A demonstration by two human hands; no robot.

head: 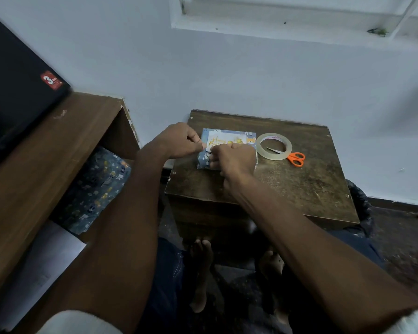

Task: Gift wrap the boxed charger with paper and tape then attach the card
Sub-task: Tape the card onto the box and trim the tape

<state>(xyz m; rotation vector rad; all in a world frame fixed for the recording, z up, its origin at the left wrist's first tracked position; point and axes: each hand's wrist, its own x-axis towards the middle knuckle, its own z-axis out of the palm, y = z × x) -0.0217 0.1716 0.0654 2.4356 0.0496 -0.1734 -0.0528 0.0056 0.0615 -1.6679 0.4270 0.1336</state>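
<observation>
A small box wrapped in blue patterned paper (227,132) lies on a dark wooden table (299,189). A white birthday card (223,139) with gold lettering lies on top of it. My left hand (179,141) has curled fingers, and its fingertips pinch at the card's left edge. My right hand (234,160) is curled over the front part of the box and card, hiding what its fingertips hold. A roll of clear tape (274,145) lies just right of the box. Orange-handled scissors (292,157) rest partly inside the roll.
To the left stands a brown wooden desk (58,153) with a black laptop (15,92) on it. More blue patterned wrapping paper (94,189) sits under that desk. A white wall is right behind the table. My bare feet (203,261) are below.
</observation>
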